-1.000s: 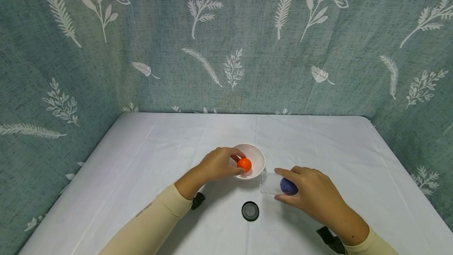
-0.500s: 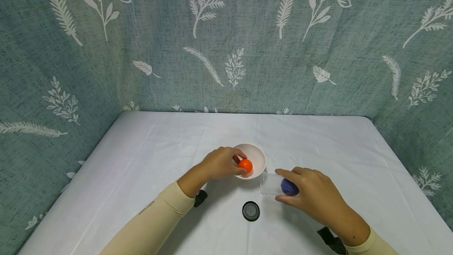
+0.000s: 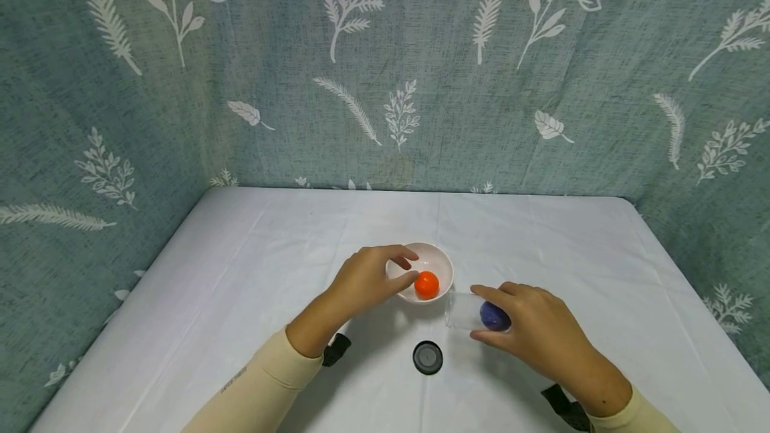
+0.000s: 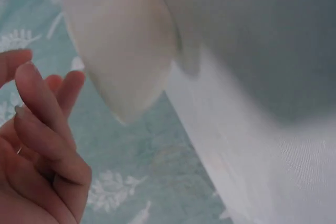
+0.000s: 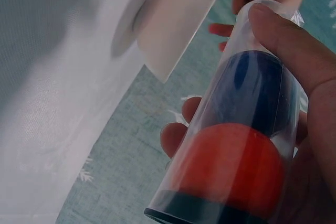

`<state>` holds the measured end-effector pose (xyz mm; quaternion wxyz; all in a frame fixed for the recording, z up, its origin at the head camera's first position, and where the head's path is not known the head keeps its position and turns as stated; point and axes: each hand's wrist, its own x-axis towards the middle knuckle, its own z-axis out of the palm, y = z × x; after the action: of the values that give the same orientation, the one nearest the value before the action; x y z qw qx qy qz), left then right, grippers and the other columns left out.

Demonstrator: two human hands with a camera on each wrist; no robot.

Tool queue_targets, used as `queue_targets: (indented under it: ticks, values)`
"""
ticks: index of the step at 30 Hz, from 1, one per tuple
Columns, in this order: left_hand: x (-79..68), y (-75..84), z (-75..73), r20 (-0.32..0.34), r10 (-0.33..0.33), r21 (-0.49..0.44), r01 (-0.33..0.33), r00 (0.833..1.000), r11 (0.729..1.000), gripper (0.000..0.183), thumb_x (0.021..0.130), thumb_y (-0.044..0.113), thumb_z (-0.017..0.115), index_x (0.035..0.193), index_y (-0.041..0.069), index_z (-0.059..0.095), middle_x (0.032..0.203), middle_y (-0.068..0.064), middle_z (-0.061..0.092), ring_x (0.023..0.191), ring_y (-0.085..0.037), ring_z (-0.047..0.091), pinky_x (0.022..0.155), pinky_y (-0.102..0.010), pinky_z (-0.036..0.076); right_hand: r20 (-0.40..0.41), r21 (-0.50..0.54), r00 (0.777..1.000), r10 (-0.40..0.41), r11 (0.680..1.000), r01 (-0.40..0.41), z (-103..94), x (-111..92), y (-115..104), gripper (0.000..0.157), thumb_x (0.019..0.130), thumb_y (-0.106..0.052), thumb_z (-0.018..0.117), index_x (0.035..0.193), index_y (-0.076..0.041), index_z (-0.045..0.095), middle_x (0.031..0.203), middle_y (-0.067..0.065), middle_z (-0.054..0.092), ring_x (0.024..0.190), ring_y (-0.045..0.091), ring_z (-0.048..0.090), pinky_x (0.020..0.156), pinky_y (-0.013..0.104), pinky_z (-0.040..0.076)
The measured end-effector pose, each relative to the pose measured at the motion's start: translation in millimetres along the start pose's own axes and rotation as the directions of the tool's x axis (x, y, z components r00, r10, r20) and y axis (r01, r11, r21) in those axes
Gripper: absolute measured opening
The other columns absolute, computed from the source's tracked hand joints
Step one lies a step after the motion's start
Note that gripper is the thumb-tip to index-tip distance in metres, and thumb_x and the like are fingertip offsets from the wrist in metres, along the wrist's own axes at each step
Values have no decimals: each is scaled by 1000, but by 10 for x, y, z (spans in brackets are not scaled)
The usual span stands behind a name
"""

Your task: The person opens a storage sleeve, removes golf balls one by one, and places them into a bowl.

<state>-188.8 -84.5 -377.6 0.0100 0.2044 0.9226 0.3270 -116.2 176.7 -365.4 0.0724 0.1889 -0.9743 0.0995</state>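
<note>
My right hand (image 3: 535, 329) grips a clear tube (image 5: 247, 35) lying on its side in the head view. Inside it are a blue ball (image 5: 251, 87) and a red ball (image 5: 226, 163), with something dark at the tube's bottom end. The palm hides the red one from the head camera. My left hand (image 3: 368, 279) is over the left rim of a white bowl (image 3: 442, 266), its thumb and fingers spread apart with nothing between them. An orange ball (image 3: 427, 285) sits in the bowl, right by the thumb tip.
A round black lid (image 3: 428, 357) lies on the white-covered table (image 3: 337, 219), nearer to me than the bowl. Green patterned cloth (image 3: 283, 85) hangs behind and along both sides. Dark straps (image 3: 337, 349) show at both wrists.
The left thumb and fingers have come off the orange ball and the hand has shifted slightly left. That ball now rests free in the bowl. The right hand holds the tube as before.
</note>
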Motion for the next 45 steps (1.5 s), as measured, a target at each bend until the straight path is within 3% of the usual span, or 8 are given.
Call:
queue_targets:
  ticks: [3,10,24,30,45]
  values:
    - [-78,80,13,-38,49,-60,-51,998,997,24,91,30,74,112,20,74,96,7,75,47,-7,45,49,-23,41,-1,-6,1000,-1,1000,1,-2,-8,8,61,70,-53,86,123,-25,72,96,0,71,80,12,65,69,35,58]
    - [-222,222,129,-37,146,-185,-151,989,971,14,92,24,73,105,18,75,93,12,72,50,-3,49,50,-22,46,-46,-11,999,-22,1000,22,9,-38,32,62,69,-53,86,122,-24,72,95,0,72,79,13,66,66,34,57]
    - [-326,289,293,30,158,-256,-145,987,956,18,92,22,74,109,16,75,98,7,73,52,1,49,52,-18,45,-77,1,996,-51,999,52,7,-63,4,60,70,-52,87,121,-24,72,94,-2,71,78,10,65,66,32,55]
    - [-338,290,328,40,160,-254,-144,986,956,17,92,23,74,108,18,75,95,8,74,51,0,49,50,-18,44,-52,-6,998,-44,999,44,8,-77,-28,61,70,-53,86,123,-26,72,93,-3,71,77,8,63,65,30,55]
    - [-347,329,312,56,155,-223,-139,986,965,20,91,26,75,108,15,75,92,10,72,56,0,51,53,-19,46,-85,-75,992,-95,993,89,-58,-84,-77,63,69,-53,87,122,-23,72,93,-1,71,78,14,66,67,35,57]
